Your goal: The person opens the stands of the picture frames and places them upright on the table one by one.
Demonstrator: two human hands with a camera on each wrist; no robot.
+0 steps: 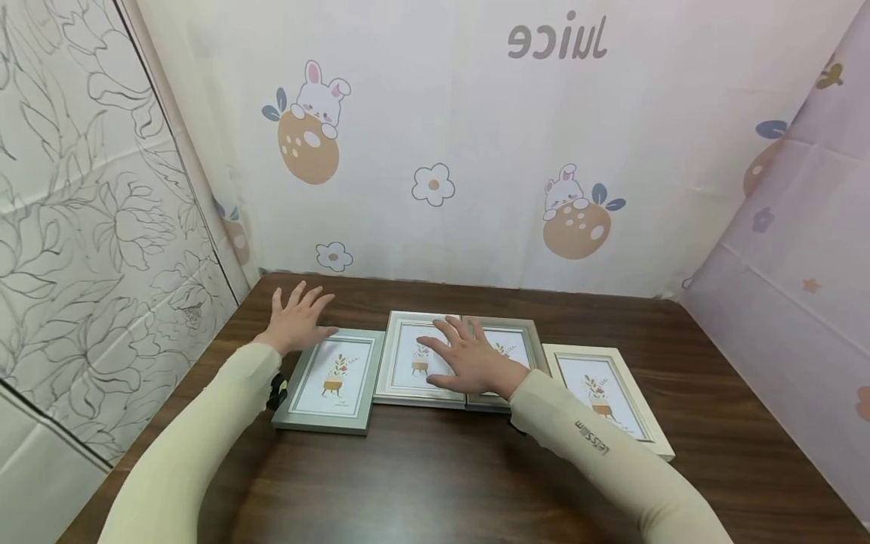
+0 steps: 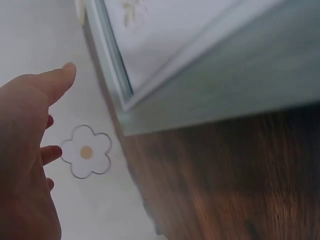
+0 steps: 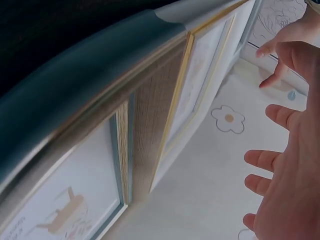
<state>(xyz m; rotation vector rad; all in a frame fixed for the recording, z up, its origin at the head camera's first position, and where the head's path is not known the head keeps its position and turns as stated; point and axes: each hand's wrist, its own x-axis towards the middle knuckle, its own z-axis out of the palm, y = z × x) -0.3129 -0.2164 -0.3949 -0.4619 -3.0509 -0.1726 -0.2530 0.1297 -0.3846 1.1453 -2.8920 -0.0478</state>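
Several picture frames lie face up in a row on the table. My left hand (image 1: 294, 325) hovers by the upper left corner of the grey-green picture frame (image 1: 337, 374), fingers spread and gripping nothing. In the left wrist view the thumb stands apart from that frame's edge. Over the middle pair, the silver-white picture frame (image 1: 411, 370) and the grey-brown picture frame (image 1: 513, 347), my right hand (image 1: 472, 361) is held with fingers spread. The right wrist view has that hand (image 3: 295, 175) apart from both frames. Farthest right lies a cream picture frame (image 1: 601, 385), turned at an angle.
The dark wooden table (image 1: 408, 476) runs back to a curtain (image 1: 476, 227) printed with rabbits and flowers. A floral panel (image 1: 102, 196) stands along the left side, and another printed curtain (image 1: 788, 302) hangs at the right.
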